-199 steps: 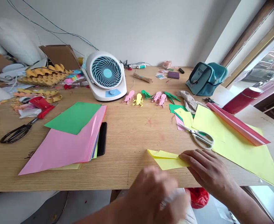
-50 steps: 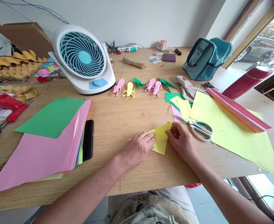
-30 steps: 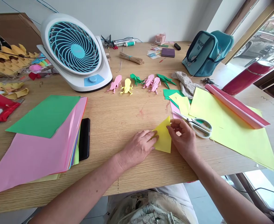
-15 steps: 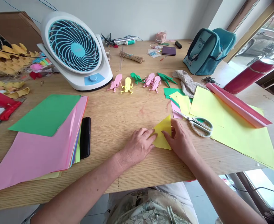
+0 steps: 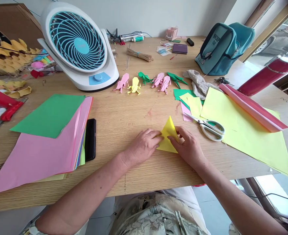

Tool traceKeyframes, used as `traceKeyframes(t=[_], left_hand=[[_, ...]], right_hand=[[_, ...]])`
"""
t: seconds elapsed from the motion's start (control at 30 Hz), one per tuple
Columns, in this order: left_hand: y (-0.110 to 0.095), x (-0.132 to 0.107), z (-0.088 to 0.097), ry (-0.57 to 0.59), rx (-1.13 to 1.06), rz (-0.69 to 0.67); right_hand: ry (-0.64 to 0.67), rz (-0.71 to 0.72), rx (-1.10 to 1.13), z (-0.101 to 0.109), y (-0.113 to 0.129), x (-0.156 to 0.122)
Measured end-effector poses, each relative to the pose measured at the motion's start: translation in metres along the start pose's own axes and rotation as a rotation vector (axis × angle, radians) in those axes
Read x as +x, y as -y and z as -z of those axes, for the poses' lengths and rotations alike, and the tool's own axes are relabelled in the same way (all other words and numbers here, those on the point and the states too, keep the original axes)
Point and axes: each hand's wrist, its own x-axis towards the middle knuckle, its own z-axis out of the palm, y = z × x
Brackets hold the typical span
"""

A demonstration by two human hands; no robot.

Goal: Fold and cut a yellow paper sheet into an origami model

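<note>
A folded triangle of yellow origami paper (image 5: 168,141) lies between my hands near the table's front edge, its point facing away from me. My left hand (image 5: 144,147) has its fingers drawn together, pinching the paper's left edge. From the other side my right hand (image 5: 189,143) grips the right edge, with the thumb on top and the fingers behind. Scissors (image 5: 211,130) with white handles lie to the right of that hand, beside small green, pink and yellow paper pieces (image 5: 195,106). Folded paper frogs in yellow (image 5: 134,86), pink and green stand beyond the hands.
Coloured sheets (image 5: 46,150) and a black phone (image 5: 91,139) lie at left, a white fan (image 5: 79,45) behind them. Large yellow sheets (image 5: 251,147) with a pink roll (image 5: 254,111) cover the right side. A red flask (image 5: 267,76) and a teal bag (image 5: 222,49) stand behind.
The yellow paper has turned slightly, its tip moving left, and its right edge is now lifted by my right hand. My left hand has slid a little to the left. The view has shifted slightly.
</note>
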Motion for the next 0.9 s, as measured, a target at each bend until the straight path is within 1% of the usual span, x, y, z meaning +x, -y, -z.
traceKeyframes(t=[0.07, 0.13, 0.2, 0.27, 0.33, 0.43, 0.5, 0.53, 0.6, 0.67, 0.77, 0.9], left_hand=[[0.001, -0.001, -0.001, -0.046, -0.053, 0.037], [0.002, -0.001, -0.001, -0.151, -0.115, 0.118], [0.003, -0.001, 0.000, -0.269, -0.188, 0.214], [0.003, -0.001, 0.002, -0.329, -0.302, 0.300], [0.004, -0.001, 0.005, -0.297, -0.476, 0.374], [0.003, 0.000, 0.008, -0.192, -0.789, 0.433], [0.004, 0.001, 0.010, -0.180, -0.952, 0.443], [0.005, 0.001, 0.010, -0.195, -1.005, 0.452], [0.008, 0.001, 0.013, -0.240, -1.067, 0.487], [0.012, 0.001, 0.016, -0.286, -1.113, 0.523], [0.015, 0.000, 0.019, -0.310, -1.164, 0.536], [0.017, 0.000, 0.017, -0.289, -1.194, 0.513]], right_hand=[[0.029, 0.018, -0.002, 0.000, 0.000, 0.001], [0.010, -0.007, 0.021, -0.001, -0.001, 0.002], [-0.019, -0.078, 0.101, -0.002, -0.003, 0.002], [-0.022, -0.160, 0.236, -0.003, -0.006, 0.001], [0.003, -0.211, 0.376, -0.004, -0.007, 0.001], [0.084, -0.224, 0.497, -0.005, -0.003, 0.006], [0.155, -0.209, 0.545, -0.005, 0.004, 0.014], [0.193, -0.209, 0.583, -0.005, 0.008, 0.019], [0.256, -0.240, 0.685, -0.007, 0.015, 0.029], [0.291, -0.307, 0.767, -0.010, 0.019, 0.037], [0.280, -0.387, 0.831, -0.018, 0.018, 0.040], [0.218, -0.400, 0.870, -0.024, 0.013, 0.036]])
